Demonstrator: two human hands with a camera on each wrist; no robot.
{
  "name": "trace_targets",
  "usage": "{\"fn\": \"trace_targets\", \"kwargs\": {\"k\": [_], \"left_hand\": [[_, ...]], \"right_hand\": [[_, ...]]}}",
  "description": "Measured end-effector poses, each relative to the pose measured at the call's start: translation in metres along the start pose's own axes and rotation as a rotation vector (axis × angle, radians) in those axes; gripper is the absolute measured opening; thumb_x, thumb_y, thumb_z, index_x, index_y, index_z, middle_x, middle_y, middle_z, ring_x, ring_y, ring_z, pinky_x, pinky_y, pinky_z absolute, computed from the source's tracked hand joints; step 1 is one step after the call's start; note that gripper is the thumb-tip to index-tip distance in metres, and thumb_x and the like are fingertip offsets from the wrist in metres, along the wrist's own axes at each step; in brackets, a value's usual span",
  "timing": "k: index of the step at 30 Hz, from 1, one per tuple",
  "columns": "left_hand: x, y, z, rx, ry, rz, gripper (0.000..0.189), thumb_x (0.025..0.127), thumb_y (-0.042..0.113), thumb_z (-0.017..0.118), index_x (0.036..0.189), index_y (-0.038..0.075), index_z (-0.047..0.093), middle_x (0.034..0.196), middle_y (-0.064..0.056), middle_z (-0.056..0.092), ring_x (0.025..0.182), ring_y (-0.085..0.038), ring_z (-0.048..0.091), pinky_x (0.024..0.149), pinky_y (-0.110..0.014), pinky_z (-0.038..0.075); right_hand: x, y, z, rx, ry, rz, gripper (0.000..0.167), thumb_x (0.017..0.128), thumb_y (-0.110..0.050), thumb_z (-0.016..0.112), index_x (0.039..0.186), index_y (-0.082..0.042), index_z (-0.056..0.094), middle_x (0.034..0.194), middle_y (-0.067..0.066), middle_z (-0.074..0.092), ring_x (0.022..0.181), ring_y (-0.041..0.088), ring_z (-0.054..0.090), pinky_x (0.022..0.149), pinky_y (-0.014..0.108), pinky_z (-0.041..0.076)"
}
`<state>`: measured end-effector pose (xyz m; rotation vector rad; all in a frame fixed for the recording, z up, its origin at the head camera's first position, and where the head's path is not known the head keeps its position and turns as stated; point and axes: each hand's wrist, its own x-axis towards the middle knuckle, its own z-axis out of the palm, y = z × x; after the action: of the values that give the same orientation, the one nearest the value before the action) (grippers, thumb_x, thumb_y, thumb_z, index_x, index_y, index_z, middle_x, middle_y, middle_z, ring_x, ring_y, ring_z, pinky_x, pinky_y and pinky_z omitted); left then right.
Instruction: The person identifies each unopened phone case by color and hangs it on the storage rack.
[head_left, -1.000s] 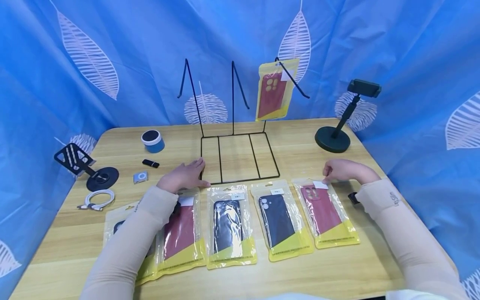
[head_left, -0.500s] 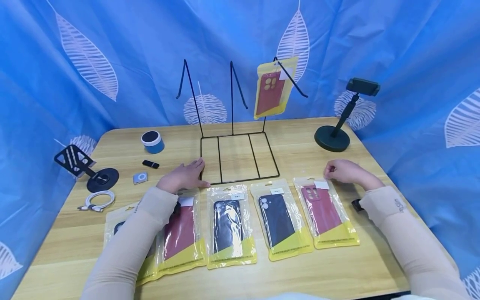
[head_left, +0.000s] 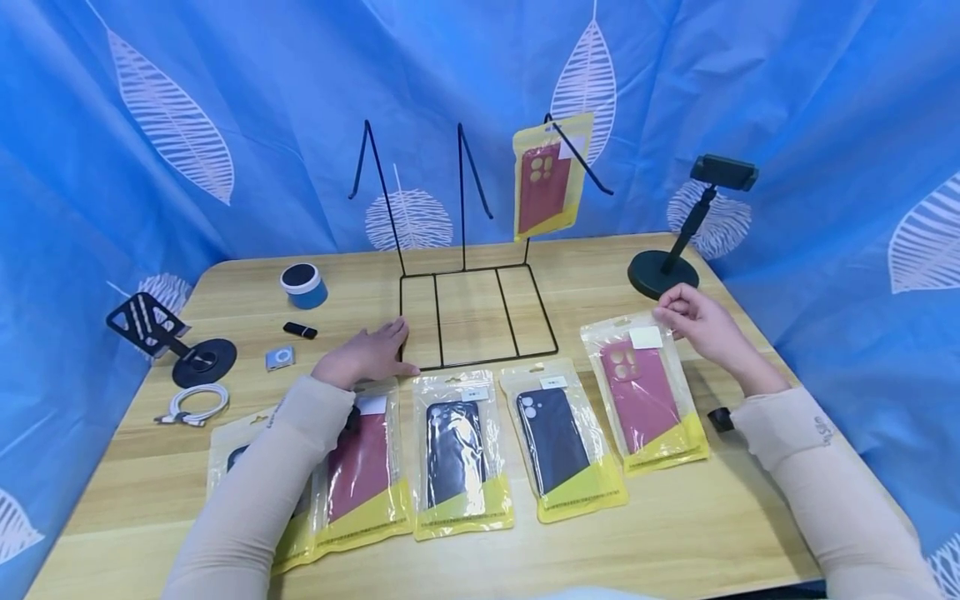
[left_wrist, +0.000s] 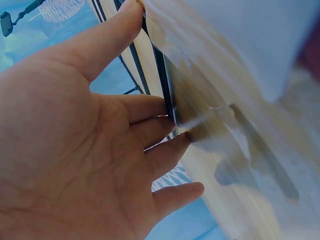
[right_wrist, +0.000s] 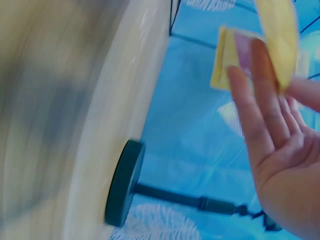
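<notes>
My right hand (head_left: 701, 327) pinches the top right corner of a bagged red phone case (head_left: 641, 387), its upper end raised from the table. In the right wrist view the bag's yellow edge (right_wrist: 281, 45) shows between thumb and fingers. My left hand (head_left: 372, 354) rests at the front left corner of a black wire rack (head_left: 480, 361), thumb and fingers spread along its frame. In the left wrist view the fingers (left_wrist: 150, 107) lie against the black wire. Another bagged red phone case (head_left: 543, 187) hangs on the rack's right hook.
Bagged cases lie in a row: a black one (head_left: 555, 437), another black one (head_left: 456, 450), a red one (head_left: 360, 467) and one mostly hidden under my left sleeve. A green phone stand (head_left: 663, 273), black stand (head_left: 204, 361), cable (head_left: 198, 404), music player (head_left: 280, 358) and blue jar (head_left: 303, 287) stand around.
My right hand has moved up and away from me, lifting the top of the rightmost bagged red phone case. My left hand stays at the rack's corner.
</notes>
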<state>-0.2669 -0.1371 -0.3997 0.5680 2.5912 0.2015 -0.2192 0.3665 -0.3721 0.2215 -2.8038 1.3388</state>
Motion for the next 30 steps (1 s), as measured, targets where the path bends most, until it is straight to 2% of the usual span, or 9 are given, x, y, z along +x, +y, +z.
{"fn": "trace_targets", "kwargs": {"k": [4, 8, 12, 15, 18, 21, 23, 26, 30], "left_hand": [[-0.001, 0.0, 0.001, -0.01, -0.005, -0.003, 0.091, 0.098, 0.05, 0.056, 0.158, -0.001, 0.008, 0.166, -0.018, 0.002, 0.154, -0.036, 0.007, 0.123, -0.062, 0.006], [-0.002, 0.0, 0.001, -0.01, -0.003, -0.001, 0.091, 0.098, 0.05, 0.055, 0.157, -0.002, 0.009, 0.166, -0.02, 0.002, 0.153, -0.037, 0.008, 0.122, -0.062, 0.007], [-0.002, -0.001, 0.001, -0.005, 0.0, -0.005, 0.09, 0.098, 0.05, 0.055, 0.157, -0.002, 0.01, 0.166, -0.02, 0.003, 0.153, -0.037, 0.008, 0.122, -0.063, 0.008], [-0.002, -0.001, 0.001, -0.004, 0.0, -0.008, 0.09, 0.099, 0.05, 0.054, 0.157, -0.002, 0.01, 0.166, -0.019, 0.003, 0.153, -0.037, 0.008, 0.122, -0.063, 0.008], [-0.003, 0.0, 0.0, -0.015, -0.006, -0.009, 0.09, 0.099, 0.049, 0.055, 0.158, -0.001, 0.01, 0.166, -0.019, 0.002, 0.154, -0.037, 0.007, 0.123, -0.062, 0.007], [-0.003, 0.001, 0.0, -0.018, -0.009, -0.007, 0.09, 0.099, 0.049, 0.055, 0.158, -0.001, 0.01, 0.166, -0.019, 0.002, 0.154, -0.037, 0.007, 0.123, -0.062, 0.006], [-0.003, 0.002, 0.0, -0.018, -0.009, -0.008, 0.09, 0.099, 0.05, 0.054, 0.158, -0.001, 0.009, 0.166, -0.018, 0.002, 0.154, -0.036, 0.007, 0.123, -0.062, 0.006], [-0.003, 0.002, -0.001, -0.012, -0.005, -0.005, 0.09, 0.099, 0.05, 0.054, 0.158, -0.002, 0.01, 0.166, -0.019, 0.003, 0.154, -0.037, 0.008, 0.123, -0.062, 0.007], [-0.003, 0.003, -0.002, 0.0, -0.007, -0.009, 0.091, 0.098, 0.051, 0.054, 0.157, -0.002, 0.009, 0.166, -0.018, 0.002, 0.154, -0.036, 0.007, 0.123, -0.062, 0.007]], "right_hand": [[-0.003, -0.015, 0.01, 0.09, 0.13, -0.12, 0.014, 0.1, -0.017, 0.059, 0.105, -0.005, 0.056, 0.085, -0.017, 0.065, 0.07, 0.005, 0.056, 0.061, 0.018, 0.049], [-0.003, -0.032, 0.017, 0.209, 0.218, -0.284, 0.004, 0.099, -0.006, 0.059, 0.102, -0.006, 0.058, 0.088, -0.013, 0.066, 0.071, 0.004, 0.058, 0.061, 0.015, 0.047], [0.002, -0.057, 0.023, 0.25, 0.331, -0.46, 0.006, 0.096, 0.003, 0.059, 0.1, 0.006, 0.056, 0.091, -0.009, 0.066, 0.073, 0.003, 0.058, 0.062, 0.012, 0.047], [0.01, -0.077, 0.025, 0.24, 0.451, -0.574, 0.014, 0.094, 0.007, 0.059, 0.099, 0.017, 0.051, 0.092, -0.01, 0.064, 0.071, 0.003, 0.056, 0.061, 0.012, 0.046], [0.02, -0.095, 0.025, 0.272, 0.564, -0.638, 0.016, 0.095, 0.007, 0.058, 0.1, 0.019, 0.05, 0.093, -0.01, 0.062, 0.071, 0.003, 0.055, 0.062, 0.013, 0.044], [0.032, -0.112, 0.025, 0.337, 0.652, -0.68, 0.009, 0.096, 0.005, 0.058, 0.099, 0.013, 0.053, 0.093, -0.009, 0.062, 0.075, 0.005, 0.058, 0.066, 0.016, 0.046], [0.039, -0.121, 0.025, 0.383, 0.687, -0.704, 0.005, 0.096, 0.005, 0.058, 0.099, 0.007, 0.055, 0.092, -0.008, 0.062, 0.076, 0.007, 0.059, 0.068, 0.017, 0.046], [0.048, -0.129, 0.025, 0.44, 0.739, -0.728, 0.006, 0.095, 0.005, 0.059, 0.098, 0.001, 0.055, 0.091, -0.006, 0.063, 0.077, 0.009, 0.061, 0.069, 0.019, 0.048], [0.055, -0.134, 0.025, 0.471, 0.794, -0.717, 0.01, 0.095, 0.004, 0.06, 0.098, -0.004, 0.055, 0.089, -0.006, 0.063, 0.08, 0.011, 0.063, 0.073, 0.02, 0.05]]}}
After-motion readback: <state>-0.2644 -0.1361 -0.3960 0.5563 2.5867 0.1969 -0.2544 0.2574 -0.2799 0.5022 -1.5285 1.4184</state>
